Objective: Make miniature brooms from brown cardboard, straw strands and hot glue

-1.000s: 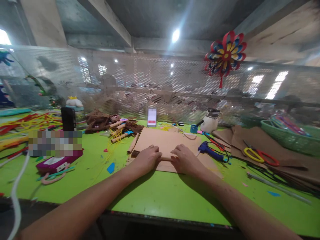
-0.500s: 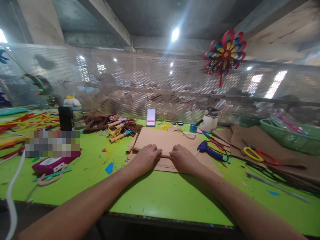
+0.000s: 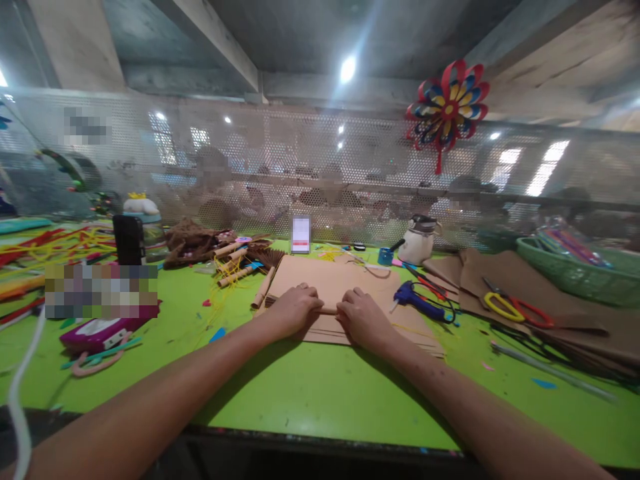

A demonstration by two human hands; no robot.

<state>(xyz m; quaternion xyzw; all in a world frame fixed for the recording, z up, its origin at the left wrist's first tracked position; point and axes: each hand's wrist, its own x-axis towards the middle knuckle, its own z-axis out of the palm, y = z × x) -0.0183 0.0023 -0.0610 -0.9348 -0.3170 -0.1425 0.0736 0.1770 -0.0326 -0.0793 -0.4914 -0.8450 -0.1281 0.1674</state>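
Observation:
A stack of brown kraft paper sheets (image 3: 345, 275) lies on the green table in front of me. Along its near side runs a narrow rolled or folded strip of brown paper (image 3: 329, 311), pinched at both ends. My left hand (image 3: 296, 308) is closed on its left end, fingertips on top and thumb hidden. On the right end, my right hand (image 3: 364, 316) is closed in the same way. A short gap between the hands shows the strip. Whether it is one sheet or several layers I cannot tell. More sheet edges show beneath both hands.
To the right lie a blue glue gun (image 3: 423, 302), yellow-and-red scissors (image 3: 520, 310) and brown paper (image 3: 540, 300) near a green basket (image 3: 575, 273). Paper rolls (image 3: 235, 275) and a purple box (image 3: 107, 332) are on the left. A phone (image 3: 301, 235) stands behind the stack.
The hands keep their grip on the paper strip with hardly any motion. My left forearm now covers more of the blue scrap, and the view has shifted slightly.

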